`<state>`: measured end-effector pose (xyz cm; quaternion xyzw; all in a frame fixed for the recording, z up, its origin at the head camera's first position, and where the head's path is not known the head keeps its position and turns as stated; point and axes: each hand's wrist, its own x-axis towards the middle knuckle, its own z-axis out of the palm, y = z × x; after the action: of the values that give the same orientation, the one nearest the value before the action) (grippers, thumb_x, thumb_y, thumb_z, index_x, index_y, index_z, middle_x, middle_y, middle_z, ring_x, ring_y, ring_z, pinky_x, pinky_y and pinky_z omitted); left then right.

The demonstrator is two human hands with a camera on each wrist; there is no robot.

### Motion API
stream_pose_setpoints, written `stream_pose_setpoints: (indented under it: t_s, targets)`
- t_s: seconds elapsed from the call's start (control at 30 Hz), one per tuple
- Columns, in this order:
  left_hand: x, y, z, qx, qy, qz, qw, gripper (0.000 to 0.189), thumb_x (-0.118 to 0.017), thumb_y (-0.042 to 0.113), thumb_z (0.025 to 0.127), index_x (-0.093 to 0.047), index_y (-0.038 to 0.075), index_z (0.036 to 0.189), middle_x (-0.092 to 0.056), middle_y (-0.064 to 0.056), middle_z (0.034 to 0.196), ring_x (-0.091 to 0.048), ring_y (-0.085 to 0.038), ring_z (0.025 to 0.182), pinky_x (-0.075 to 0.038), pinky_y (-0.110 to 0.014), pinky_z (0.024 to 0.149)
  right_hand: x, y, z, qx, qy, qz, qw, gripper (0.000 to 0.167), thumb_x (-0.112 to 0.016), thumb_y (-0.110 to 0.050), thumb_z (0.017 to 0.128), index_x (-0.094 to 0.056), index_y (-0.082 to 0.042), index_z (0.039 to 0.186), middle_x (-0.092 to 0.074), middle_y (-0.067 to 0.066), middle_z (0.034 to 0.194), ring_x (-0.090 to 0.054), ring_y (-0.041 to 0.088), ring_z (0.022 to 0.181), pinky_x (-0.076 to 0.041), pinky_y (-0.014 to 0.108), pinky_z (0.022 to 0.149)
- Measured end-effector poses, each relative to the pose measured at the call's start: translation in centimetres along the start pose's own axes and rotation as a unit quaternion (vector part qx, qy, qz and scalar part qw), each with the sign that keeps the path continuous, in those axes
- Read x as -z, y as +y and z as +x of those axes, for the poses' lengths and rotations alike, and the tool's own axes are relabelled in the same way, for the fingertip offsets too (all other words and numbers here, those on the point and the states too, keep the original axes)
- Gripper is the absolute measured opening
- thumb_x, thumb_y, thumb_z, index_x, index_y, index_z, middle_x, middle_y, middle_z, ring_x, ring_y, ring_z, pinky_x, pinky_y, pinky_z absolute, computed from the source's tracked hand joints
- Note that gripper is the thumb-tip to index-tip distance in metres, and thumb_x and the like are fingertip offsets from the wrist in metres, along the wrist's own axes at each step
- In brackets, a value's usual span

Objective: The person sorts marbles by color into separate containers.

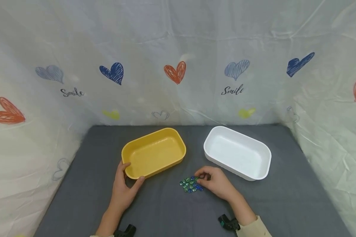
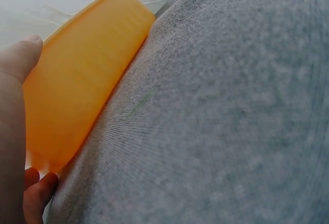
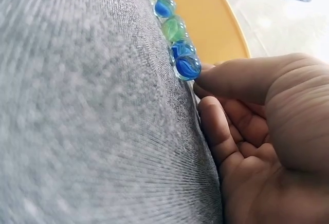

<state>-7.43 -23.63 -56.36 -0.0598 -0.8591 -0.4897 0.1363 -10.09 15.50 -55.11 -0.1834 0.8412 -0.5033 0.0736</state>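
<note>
My left hand (image 1: 123, 187) grips the near left corner of a yellow tray (image 1: 163, 166), fingers over the rim and thumb along the front wall. The left wrist view shows the thumb and fingertips against the tray's outer wall (image 2: 82, 75). A cluster of green and blue glass marbles (image 1: 190, 185) lies on the cloth between the trays. At the cluster's right edge, my right hand (image 1: 216, 182) pinches at a marble with thumb and index finger, its other fingers curled. In the right wrist view the thumb tip sits right behind a blue marble (image 3: 187, 67), which partly hides the pinch.
A white tray (image 1: 237, 171) stands to the right, beyond the right hand. Grey cloth (image 1: 166, 210) covers the table. Behind and beside it hangs a pale curtain (image 1: 195, 42) printed with hearts. Dark wrist straps (image 1: 229, 223) are on both arms.
</note>
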Motion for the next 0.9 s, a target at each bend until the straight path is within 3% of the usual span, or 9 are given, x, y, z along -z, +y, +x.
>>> stream_pose_setpoints:
  t_s: [0.2, 0.5, 0.73, 0.9]
  targets:
    - [0.4, 0.0, -0.1, 0.010, 0.011, 0.003, 0.9999, 0.081, -0.088, 0.013, 0.096, -0.038, -0.002, 0.158, -0.017, -0.018, 0.179, -0.032, -0.045, 0.158, -0.027, -0.005, 0.112, 0.2, -0.5, 0.4, -0.006, -0.004, 0.011, 0.9999, 0.015, -0.082, -0.010, 0.099, -0.083, -0.016, 0.112, -0.075, -0.008, 0.098, -0.069, 0.013, 0.087, -0.058, 0.030, 0.078]
    - [-0.3, 0.1, 0.2, -0.002, 0.002, 0.000, 1.0000, 0.083, -0.089, 0.012, 0.094, -0.038, -0.004, 0.158, -0.019, -0.020, 0.178, -0.033, -0.044, 0.157, -0.027, -0.006, 0.113, 1.3, -1.7, 0.6, -0.022, 0.027, 0.000, 0.9994, 0.018, -0.082, -0.006, 0.098, -0.082, -0.010, 0.115, -0.076, -0.007, 0.102, -0.070, 0.013, 0.090, -0.060, 0.030, 0.080]
    - [-0.4, 0.2, 0.4, 0.006, 0.000, 0.005, 1.0000, 0.082, -0.089, 0.014, 0.095, -0.039, -0.002, 0.158, -0.020, -0.018, 0.178, -0.035, -0.043, 0.157, -0.027, -0.004, 0.111, 1.6, -3.9, 2.8, -0.001, 0.052, -0.006, 0.9987, 0.019, -0.080, -0.008, 0.100, -0.080, -0.007, 0.119, -0.076, -0.006, 0.108, -0.071, 0.013, 0.094, -0.061, 0.032, 0.084]
    - [-0.4, 0.2, 0.1, 0.016, 0.002, -0.010, 0.9998, 0.080, -0.088, 0.012, 0.096, -0.039, 0.000, 0.158, -0.018, -0.018, 0.179, -0.034, -0.042, 0.157, -0.029, -0.005, 0.110, 1.2, -5.0, 4.8, 0.004, 0.059, 0.018, 0.9981, 0.020, -0.079, -0.009, 0.101, -0.080, -0.006, 0.120, -0.077, -0.003, 0.108, -0.071, 0.015, 0.094, -0.061, 0.032, 0.083]
